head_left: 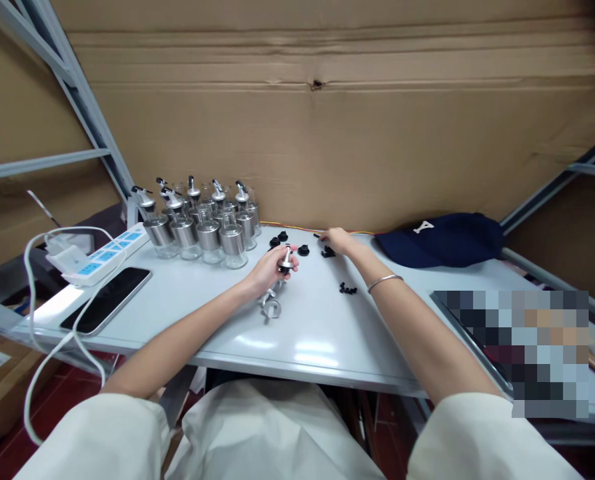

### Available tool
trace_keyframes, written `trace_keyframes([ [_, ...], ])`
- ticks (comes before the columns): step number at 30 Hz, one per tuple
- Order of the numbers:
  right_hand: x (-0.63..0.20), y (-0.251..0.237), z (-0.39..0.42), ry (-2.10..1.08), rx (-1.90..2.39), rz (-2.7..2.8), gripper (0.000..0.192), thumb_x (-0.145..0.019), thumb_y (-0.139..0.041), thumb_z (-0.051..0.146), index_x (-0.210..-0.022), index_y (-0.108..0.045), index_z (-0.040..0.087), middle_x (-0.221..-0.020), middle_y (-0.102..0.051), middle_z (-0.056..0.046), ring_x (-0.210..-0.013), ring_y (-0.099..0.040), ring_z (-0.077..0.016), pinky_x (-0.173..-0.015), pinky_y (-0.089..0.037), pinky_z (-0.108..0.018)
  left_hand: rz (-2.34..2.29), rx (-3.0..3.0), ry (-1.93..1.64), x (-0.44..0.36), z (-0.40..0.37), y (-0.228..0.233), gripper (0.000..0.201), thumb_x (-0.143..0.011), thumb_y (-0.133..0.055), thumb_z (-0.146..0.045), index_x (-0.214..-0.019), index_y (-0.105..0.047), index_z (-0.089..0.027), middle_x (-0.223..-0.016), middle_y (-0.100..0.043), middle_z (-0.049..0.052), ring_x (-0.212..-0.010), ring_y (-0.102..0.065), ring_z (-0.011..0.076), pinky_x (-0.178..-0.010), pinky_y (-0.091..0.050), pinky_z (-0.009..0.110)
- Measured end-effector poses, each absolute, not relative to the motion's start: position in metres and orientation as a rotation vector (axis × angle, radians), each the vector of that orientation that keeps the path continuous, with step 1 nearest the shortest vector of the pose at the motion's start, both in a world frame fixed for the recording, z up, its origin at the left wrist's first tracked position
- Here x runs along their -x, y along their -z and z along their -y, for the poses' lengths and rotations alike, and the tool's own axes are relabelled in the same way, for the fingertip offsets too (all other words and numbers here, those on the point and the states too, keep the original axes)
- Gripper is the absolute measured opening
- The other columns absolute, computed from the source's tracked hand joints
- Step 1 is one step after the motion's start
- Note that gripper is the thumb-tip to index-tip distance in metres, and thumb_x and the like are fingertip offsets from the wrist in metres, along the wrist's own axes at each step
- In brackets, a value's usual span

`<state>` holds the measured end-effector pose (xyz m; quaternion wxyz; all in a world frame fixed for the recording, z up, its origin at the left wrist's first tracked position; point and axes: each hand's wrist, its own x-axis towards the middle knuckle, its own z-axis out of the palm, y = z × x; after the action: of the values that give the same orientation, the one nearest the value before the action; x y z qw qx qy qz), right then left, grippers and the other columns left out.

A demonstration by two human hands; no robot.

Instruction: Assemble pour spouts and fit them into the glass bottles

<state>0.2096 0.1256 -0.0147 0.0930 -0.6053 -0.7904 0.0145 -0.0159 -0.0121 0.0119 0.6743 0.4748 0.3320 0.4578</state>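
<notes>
My left hand [269, 269] is closed around a small metal pourer spout [286, 260], held just above the white table [177, 303]. More metal pourer parts [271, 305] lie on the table right below it. My right hand [336, 239] reaches farther back and rests its fingers on small black caps [328, 252]; whether it grips one I cannot tell. Other black caps [303, 250] lie between the two hands, and a few small black pieces [347, 289] sit beside my right forearm, which wears a thin bracelet [383, 281].
Several glass bottles with steel sleeves and pourer tops [202, 223] stand at the back left. A power strip [105, 257] and a phone [108, 299] lie at the left edge. A navy cap [440, 240] rests back right. A cardboard wall [327, 120] closes the back.
</notes>
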Motion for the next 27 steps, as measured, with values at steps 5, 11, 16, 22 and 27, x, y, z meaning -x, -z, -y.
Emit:
trace_keyframes([
  [5, -0.213, -0.001, -0.114, -0.037, 1.806, 2.174, 0.019, -0.072, -0.06, 0.005, -0.085, -0.073, 0.012, -0.087, -0.072, -0.012, -0.083, -0.066, -0.0209, -0.077, -0.047, -0.026, -0.774, -1.179, -1.023, 0.017, 0.012, -0.013, 0.031, -0.079, -0.055, -0.033, -0.101, -0.055, -0.012, -0.074, -0.058, 0.003, -0.067, -0.054, 0.0122, -0.048, -0.037, 0.02],
  [11, -0.207, -0.027, -0.063, -0.241, 1.401, 1.851, 0.017, -0.075, -0.063, 0.027, -0.082, -0.067, 0.013, -0.087, -0.07, -0.01, -0.078, -0.064, -0.0185, -0.075, -0.05, -0.029, -0.835, -1.411, -1.011, 0.02, 0.02, -0.016, 0.039, -0.073, -0.065, -0.036, -0.105, -0.061, -0.014, -0.086, -0.064, 0.005, -0.076, -0.055, 0.0117, -0.052, -0.038, 0.018],
  [16, -0.19, -0.024, -0.008, -0.79, 1.015, 1.718, 0.027, -0.069, -0.069, 0.04, -0.08, -0.065, 0.016, -0.076, -0.068, -0.005, -0.07, -0.063, -0.0176, -0.067, -0.05, -0.031, -0.748, -1.374, -1.032, 0.017, 0.023, -0.014, 0.036, -0.074, -0.064, -0.042, -0.098, -0.063, -0.014, -0.083, -0.065, 0.006, -0.069, -0.057, 0.011, -0.059, -0.047, 0.022],
  [22, -0.179, -0.02, 0.014, -0.739, 0.986, 1.763, 0.029, -0.072, -0.067, 0.043, -0.083, -0.068, 0.017, -0.075, -0.065, -0.004, -0.068, -0.059, -0.0152, -0.064, -0.048, -0.03, -0.721, -1.325, -1.072, 0.013, 0.023, -0.012, 0.035, -0.071, -0.068, -0.04, -0.092, -0.062, -0.013, -0.079, -0.063, 0.005, -0.069, -0.059, 0.0125, -0.063, -0.053, 0.029],
  [27, -0.175, -0.016, 0.013, -0.869, 0.944, 1.773, 0.03, -0.074, -0.065, 0.045, -0.083, -0.065, 0.016, -0.078, -0.067, -0.005, -0.073, -0.063, -0.0174, -0.071, -0.051, -0.033, -0.737, -1.308, -1.08, 0.013, 0.022, -0.01, 0.034, -0.071, -0.069, -0.038, -0.092, -0.061, -0.012, -0.074, -0.062, 0.004, -0.069, -0.058, 0.0129, -0.062, -0.054, 0.029],
])
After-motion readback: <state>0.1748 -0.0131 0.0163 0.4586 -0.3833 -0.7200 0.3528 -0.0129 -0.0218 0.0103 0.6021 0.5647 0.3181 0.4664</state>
